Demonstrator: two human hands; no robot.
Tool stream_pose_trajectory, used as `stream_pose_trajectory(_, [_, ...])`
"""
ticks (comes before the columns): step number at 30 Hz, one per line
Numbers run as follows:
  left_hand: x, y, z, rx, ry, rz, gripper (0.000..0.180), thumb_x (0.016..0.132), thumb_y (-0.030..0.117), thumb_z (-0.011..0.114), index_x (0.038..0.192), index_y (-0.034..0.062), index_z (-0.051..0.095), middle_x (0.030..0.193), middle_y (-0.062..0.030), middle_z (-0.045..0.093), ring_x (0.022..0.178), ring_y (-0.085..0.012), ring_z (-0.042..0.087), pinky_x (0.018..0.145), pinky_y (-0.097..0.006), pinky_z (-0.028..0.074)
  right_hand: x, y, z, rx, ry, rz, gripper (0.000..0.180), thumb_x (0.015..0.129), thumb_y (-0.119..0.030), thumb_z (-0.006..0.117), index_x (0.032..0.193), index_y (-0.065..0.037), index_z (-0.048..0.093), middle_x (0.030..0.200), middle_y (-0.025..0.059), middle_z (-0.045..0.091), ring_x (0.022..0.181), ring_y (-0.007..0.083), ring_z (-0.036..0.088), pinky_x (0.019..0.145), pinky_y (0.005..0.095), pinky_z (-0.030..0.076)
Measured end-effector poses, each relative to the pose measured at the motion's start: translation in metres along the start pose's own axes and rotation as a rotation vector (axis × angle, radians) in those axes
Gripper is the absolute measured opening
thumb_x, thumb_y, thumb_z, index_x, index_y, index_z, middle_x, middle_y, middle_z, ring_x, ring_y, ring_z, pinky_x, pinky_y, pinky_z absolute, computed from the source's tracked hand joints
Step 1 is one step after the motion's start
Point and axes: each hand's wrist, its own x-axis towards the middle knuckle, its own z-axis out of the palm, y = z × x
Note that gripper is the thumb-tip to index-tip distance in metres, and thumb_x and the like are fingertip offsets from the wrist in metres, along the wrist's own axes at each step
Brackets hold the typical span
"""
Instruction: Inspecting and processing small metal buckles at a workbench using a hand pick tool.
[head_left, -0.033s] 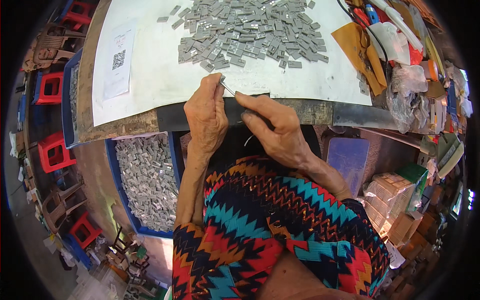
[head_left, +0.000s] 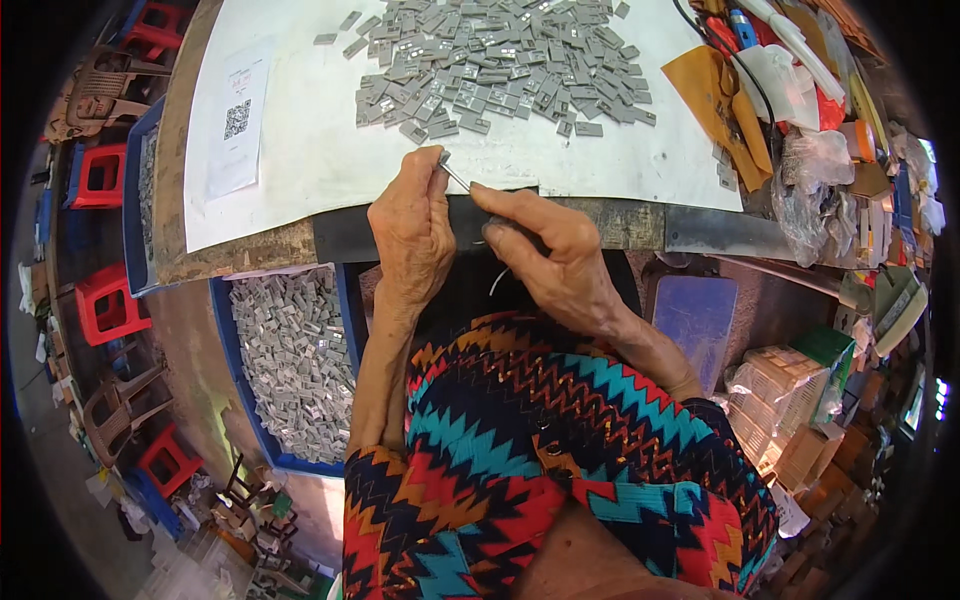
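Observation:
Over the near edge of the table, my left hand (head_left: 412, 220) pinches a small grey piece (head_left: 445, 159) between thumb and forefinger. It seems akin to the flat grey rectangular pieces (head_left: 500, 75) heaped on the white sheet beyond. A thin metal tool (head_left: 457, 177), perhaps a screwdriver or pick, runs from my right hand (head_left: 555, 255) to that piece, its tip at or touching it. My right fingers are closed around the tool's rear part, which they mostly hide. A thin pale strand (head_left: 497, 280) hangs below my right hand.
White paper (head_left: 330, 150) covers the tabletop, with a printed slip (head_left: 237, 130) at left. A blue bin (head_left: 245, 385) of grey pieces stands below the table's left side. At right lie a brown envelope (head_left: 715, 110), a black cable (head_left: 755, 85) and plastic bags (head_left: 815, 165). Red stools (head_left: 105, 300) stand far left.

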Motion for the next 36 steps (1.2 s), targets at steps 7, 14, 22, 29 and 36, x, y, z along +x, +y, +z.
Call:
stream_pose_trajectory(7, [0.014, -0.012, -0.004, 0.054, -0.102, -0.003, 0.019, 0.083, 0.001, 0.05, 0.102, 0.0026, 0.053, 0.065, -0.0154, 0.054, 0.055, -0.0276, 0.055, 0.052, -0.033, 0.043, 0.016, -0.004, -0.007, 0.275, -0.14, 0.508, 0.031, 0.082, -0.008, 0.055, 0.111, 0.003, 0.052, 0.096, 0.0153, 0.061, 0.086, 0.0189, 0.058, 0.077, 0.0295, 0.045])
stream_pose_trajectory(14, [0.024, -0.024, -0.029, -0.525, -0.115, -0.51, 0.021, 0.083, 0.009, 0.05, 0.103, 0.0022, 0.055, 0.062, -0.0017, 0.054, 0.05, -0.0043, 0.038, 0.046, -0.019, 0.029, 0.004, 0.01, -0.012, 0.251, -0.141, 0.42, 0.035, 0.086, -0.01, 0.054, 0.12, -0.006, 0.051, 0.068, -0.0019, 0.053, 0.05, 0.0023, 0.044, 0.044, 0.017, 0.036])
stream_pose_trajectory(22, [0.045, -0.04, -0.03, -0.5, -0.201, -0.558, 0.013, 0.087, 0.014, 0.051, 0.095, 0.004, 0.057, 0.064, -0.0002, 0.054, 0.051, -0.0025, 0.035, 0.045, -0.018, 0.027, -0.011, 0.01, -0.022, 0.293, -0.181, 0.463, 0.036, 0.085, -0.011, 0.056, 0.121, -0.006, 0.051, 0.075, 0.0001, 0.059, 0.05, 0.0014, 0.044, 0.044, 0.0163, 0.036])
stream_pose_trajectory(29, [0.046, -0.054, -0.019, 0.241, -0.263, 0.023, 0.015, 0.081, 0.008, 0.056, 0.095, 0.0083, 0.061, 0.073, -0.01, 0.06, 0.067, -0.026, 0.058, 0.059, -0.033, 0.044, -0.016, 0.013, -0.025, 0.274, -0.212, 0.429, 0.036, 0.085, -0.01, 0.056, 0.12, -0.006, 0.051, 0.077, 0.0003, 0.06, 0.055, 0.0022, 0.044, 0.048, 0.0171, 0.037])
stream_pose_trajectory(36, [0.045, -0.051, -0.02, 0.342, -0.312, 0.147, 0.018, 0.076, 0.007, 0.061, 0.094, 0.0082, 0.059, 0.079, -0.0101, 0.061, 0.071, -0.0286, 0.059, 0.061, -0.036, 0.045, -0.015, 0.014, -0.025, 0.273, -0.205, 0.424, 0.036, 0.084, -0.01, 0.056, 0.12, -0.007, 0.051, 0.077, -0.0005, 0.059, 0.055, 0.0021, 0.044, 0.049, 0.0174, 0.037])
